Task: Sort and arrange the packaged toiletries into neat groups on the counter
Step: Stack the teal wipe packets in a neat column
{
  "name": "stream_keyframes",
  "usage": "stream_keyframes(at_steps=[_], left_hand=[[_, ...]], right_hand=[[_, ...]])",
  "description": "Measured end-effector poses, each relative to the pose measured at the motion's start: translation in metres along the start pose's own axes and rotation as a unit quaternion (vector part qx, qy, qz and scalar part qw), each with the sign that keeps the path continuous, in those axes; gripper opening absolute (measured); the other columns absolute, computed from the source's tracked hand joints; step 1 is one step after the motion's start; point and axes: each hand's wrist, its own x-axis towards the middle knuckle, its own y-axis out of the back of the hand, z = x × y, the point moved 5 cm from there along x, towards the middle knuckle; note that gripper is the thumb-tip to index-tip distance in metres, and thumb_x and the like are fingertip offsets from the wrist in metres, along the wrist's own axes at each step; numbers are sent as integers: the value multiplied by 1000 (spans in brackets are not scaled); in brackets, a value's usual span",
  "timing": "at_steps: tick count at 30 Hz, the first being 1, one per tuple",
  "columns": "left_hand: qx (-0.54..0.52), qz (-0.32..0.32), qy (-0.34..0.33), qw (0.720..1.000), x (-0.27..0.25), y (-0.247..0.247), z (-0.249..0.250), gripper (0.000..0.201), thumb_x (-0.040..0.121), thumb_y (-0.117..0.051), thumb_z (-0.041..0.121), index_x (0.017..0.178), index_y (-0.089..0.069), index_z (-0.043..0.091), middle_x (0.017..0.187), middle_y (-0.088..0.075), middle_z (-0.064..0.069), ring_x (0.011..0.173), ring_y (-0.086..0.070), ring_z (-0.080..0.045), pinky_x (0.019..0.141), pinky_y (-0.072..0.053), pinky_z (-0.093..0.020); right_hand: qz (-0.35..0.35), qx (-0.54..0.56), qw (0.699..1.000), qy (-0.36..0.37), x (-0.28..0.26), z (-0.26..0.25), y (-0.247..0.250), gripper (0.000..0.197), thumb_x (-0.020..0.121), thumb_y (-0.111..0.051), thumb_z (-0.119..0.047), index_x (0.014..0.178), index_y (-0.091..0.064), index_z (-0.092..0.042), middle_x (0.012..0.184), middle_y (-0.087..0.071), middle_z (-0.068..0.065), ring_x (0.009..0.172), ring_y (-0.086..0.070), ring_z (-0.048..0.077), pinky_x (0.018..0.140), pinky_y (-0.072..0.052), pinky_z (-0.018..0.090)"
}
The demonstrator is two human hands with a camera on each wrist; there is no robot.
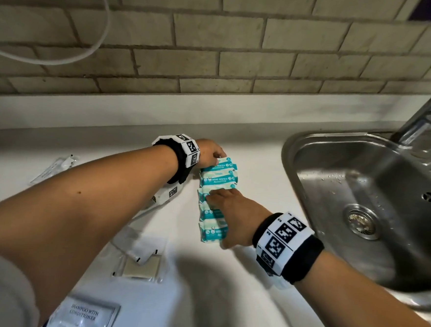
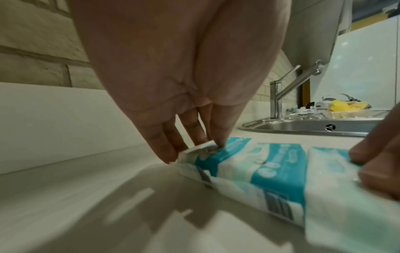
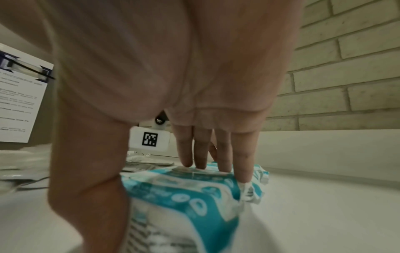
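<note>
A row of teal-and-white plastic wipe packets [image 1: 215, 199] is laid on the white counter [image 1: 255, 166], running from the 6 o'clock end near the person to the 12 o'clock end toward the grey brick-tiled wall [image 1: 217, 48]. The packets lie side by side, touching or overlapping along their long edges.

The farthest packet [image 2: 218, 154], at the 12 o'clock end of the row, is pinched at its sealed end flap by the left hand [image 1: 211, 154]; in the left wrist view the thumb and fingertips [image 2: 220, 140] are closed on the flap, with the packet's body extending toward 4 o'clock from the grip.

The right hand [image 1: 229, 210] is spread over the middle and near packets. In the right wrist view its straight fingers [image 3: 225, 154] are pressed down on top of a packet [image 3: 188, 193], the little finger is run down the packet's crimped end at 3 o'clock, and the thumb [image 3: 90, 171] is set along the opposite side at 9 o'clock. Nothing is lifted by this hand.

The round stainless steel sink [image 1: 360, 188] is seen at 3 o'clock of the row. Clear plastic sachets [image 1: 139, 257] lie at 8 o'clock of the row, and a white sachet printed "shampoo with conditioner" [image 1: 84, 315] lies at 7 o'clock, well apart from the wipes.
</note>
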Motion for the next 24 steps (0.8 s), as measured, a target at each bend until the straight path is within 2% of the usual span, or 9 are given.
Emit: stream_keyframes(at_steps=[3,7,11,17,24], left_hand=[[8,-2,1,1000,6,6,0,35,98,-50,16,132,-59,19,126,-66,-1,110,-62,-20,91,-45,-27],[30,-7,-2,1000,15,11,-1,38,98,-47,14,134,-57,19,126,-65,-2,110,-62,-22,93,-46,-31],[29,-23,1,999,22,12,-6,46,93,-42,5,131,-60,25,121,-67,1,104,-63,-19,86,-47,-28],[31,-21,3,999,21,15,-8,42,95,-47,9,133,-58,23,123,-67,1,106,-63,-19,91,-50,-32],[43,-17,-1,999,14,15,-5,40,96,-48,12,134,-57,22,124,-66,0,107,-63,-20,93,-49,-33]], right_hand=[[0,-3,1000,-3,8,3,5,87,63,-84,-26,138,-42,-12,139,-43,4,123,-40,24,100,-46,41],[1,-6,1000,-8,19,9,12,82,63,-84,-26,134,-45,-12,136,-45,4,122,-41,24,99,-47,42],[-7,0,1000,-8,25,14,13,84,64,-84,-25,136,-43,-13,135,-44,2,120,-41,23,97,-48,41],[-12,10,1000,0,27,19,14,78,64,-82,-20,133,-46,-13,133,-45,2,118,-42,23,95,-49,41],[-2,10,1000,7,24,19,11,90,64,-83,-23,143,-38,-17,147,-37,0,130,-37,22,104,-44,40]])
